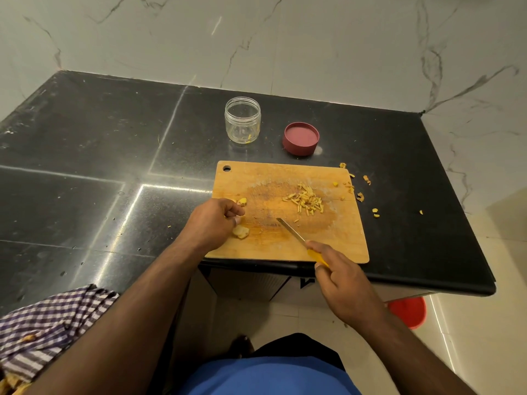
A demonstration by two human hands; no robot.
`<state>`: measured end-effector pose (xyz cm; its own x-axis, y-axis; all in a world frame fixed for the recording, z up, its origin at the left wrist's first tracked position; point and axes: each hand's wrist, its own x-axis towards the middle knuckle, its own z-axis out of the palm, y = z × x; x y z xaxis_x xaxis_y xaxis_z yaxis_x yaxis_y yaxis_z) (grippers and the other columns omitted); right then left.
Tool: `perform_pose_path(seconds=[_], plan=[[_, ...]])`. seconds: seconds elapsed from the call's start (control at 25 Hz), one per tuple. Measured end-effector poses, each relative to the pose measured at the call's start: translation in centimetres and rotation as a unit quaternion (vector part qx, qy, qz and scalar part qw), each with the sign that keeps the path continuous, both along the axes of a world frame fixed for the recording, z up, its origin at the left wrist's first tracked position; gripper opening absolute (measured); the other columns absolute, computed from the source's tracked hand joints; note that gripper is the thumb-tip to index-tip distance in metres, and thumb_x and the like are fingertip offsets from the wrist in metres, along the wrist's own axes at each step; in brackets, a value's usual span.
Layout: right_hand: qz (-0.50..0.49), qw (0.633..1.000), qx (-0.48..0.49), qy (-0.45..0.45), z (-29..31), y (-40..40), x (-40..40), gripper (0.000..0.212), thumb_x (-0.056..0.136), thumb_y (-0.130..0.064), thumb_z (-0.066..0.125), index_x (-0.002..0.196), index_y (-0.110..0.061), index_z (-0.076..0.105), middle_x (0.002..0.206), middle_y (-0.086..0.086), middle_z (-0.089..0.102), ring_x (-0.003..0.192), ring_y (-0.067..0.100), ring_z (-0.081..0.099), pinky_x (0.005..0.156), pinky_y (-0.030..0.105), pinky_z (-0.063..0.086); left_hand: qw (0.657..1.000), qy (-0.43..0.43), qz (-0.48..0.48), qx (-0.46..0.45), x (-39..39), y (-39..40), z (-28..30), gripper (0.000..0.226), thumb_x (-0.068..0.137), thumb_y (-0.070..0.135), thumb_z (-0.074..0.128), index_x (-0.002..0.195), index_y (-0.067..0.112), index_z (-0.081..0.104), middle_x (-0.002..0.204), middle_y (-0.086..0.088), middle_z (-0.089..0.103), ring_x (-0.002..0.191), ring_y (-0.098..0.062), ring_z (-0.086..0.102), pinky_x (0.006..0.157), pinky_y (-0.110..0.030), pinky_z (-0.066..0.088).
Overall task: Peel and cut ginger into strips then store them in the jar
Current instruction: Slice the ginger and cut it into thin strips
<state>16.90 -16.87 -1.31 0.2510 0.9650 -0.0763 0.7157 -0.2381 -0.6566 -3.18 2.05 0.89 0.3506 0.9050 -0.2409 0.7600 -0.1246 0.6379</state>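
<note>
On wooden cutting board point(288, 178): left hand point(212, 220) pinches peeled yellow ginger chunk point(241, 232), right hand point(340, 276) grips yellow-handled knife point(293, 232), ginger strip pile point(306, 201) mid-board, clear plastic jar point(242, 120) open behind, maroon lid point(301, 138) beside it.

Black counter point(85, 155), marble wall point(285, 38)

Pale peeled ginger chunk point(241, 232) at board's left edge, smaller piece point(242, 201) beyond it, heap of yellow strips point(305, 201) mid-board, clear open jar point(242, 120) upright behind.
</note>
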Motion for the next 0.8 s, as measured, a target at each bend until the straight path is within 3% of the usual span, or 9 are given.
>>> perform_pose_path(seconds=[0.2, 0.36, 0.48, 0.56, 0.68, 0.8], plan=[[-0.053, 0.999, 0.012, -0.008, -0.2, 0.5, 0.1, 0.045, 0.097, -0.015, 0.046, 0.139, -0.028, 0.046, 0.121, -0.004, 0.059, 0.092, 0.006, 0.051, 0.076, 0.021, 0.036, 0.997, 0.047, -0.054, -0.041, -0.4, 0.2, 0.4, 0.025, 0.089, 0.023, 0.075, 0.113, 0.028, 0.070, 0.100, 0.012, 0.062, 0.089, -0.004, 0.055, 0.062, -0.017, 0.037], [-0.020, 1.000, 0.016, -0.007, 0.0, 0.8, -1.0, 0.046, 0.097, -0.015, 0.047, 0.140, -0.030, 0.046, 0.118, -0.007, 0.057, 0.088, 0.003, 0.050, 0.075, 0.019, 0.035, 0.995, 0.075, -0.071, -0.008, -0.3, -0.1, 0.2, 0.023, 0.087, 0.022, 0.077, 0.109, 0.026, 0.071, 0.108, 0.005, 0.062, 0.095, -0.010, 0.055, 0.070, -0.023, 0.040], [-0.033, 0.999, 0.012, -0.010, 0.2, 1.1, -0.5, 0.047, 0.097, -0.014, 0.047, 0.141, -0.030, 0.046, 0.121, -0.004, 0.058, 0.088, 0.003, 0.048, 0.075, 0.019, 0.035, 0.993, 0.086, -0.079, 0.004, -0.4, -0.1, 0.2, 0.016, 0.088, 0.020, 0.075, 0.100, 0.026, 0.067, 0.107, 0.004, 0.062, 0.091, -0.011, 0.055, 0.061, -0.020, 0.037], [-0.047, 0.999, 0.007, -0.005, 0.5, 1.3, -0.2, 0.046, 0.097, -0.015, 0.046, 0.141, -0.030, 0.046, 0.121, -0.003, 0.059, 0.080, 0.002, 0.046, 0.070, 0.018, 0.034, 0.992, 0.092, -0.091, -0.005, -0.5, 0.0, 0.6, 0.012, 0.092, 0.020, 0.070, 0.097, 0.026, 0.061, 0.105, 0.004, 0.062, 0.091, -0.013, 0.056, 0.063, -0.024, 0.039], [-0.057, 0.998, 0.007, 0.022, 0.7, 1.1, -0.3, 0.045, 0.097, -0.016, 0.047, 0.139, -0.031, 0.047, 0.102, -0.005, 0.061, 0.063, -0.003, 0.045, 0.057, 0.010, 0.032, 0.992, 0.069, -0.099, -0.023, -0.6, 0.5, 1.3, 0.012, 0.094, 0.021, 0.067, 0.094, 0.029, 0.059, 0.097, 0.007, 0.062, 0.088, -0.011, 0.057, 0.065, -0.027, 0.041], [-0.072, 0.996, 0.010, 0.060, 0.8, 0.7, -0.8, 0.044, 0.097, -0.015, 0.047, 0.137, -0.032, 0.048, 0.082, -0.012, 0.057, 0.056, 0.000, 0.048, 0.054, 0.015, 0.033, 0.996, 0.013, -0.087, -0.019, 0.7, 0.4, 1.5, 0.018, 0.093, 0.011, 0.066, 0.096, 0.029, 0.067, 0.089, 0.012, 0.061, 0.082, -0.005, 0.057, 0.059, -0.021, 0.039]])
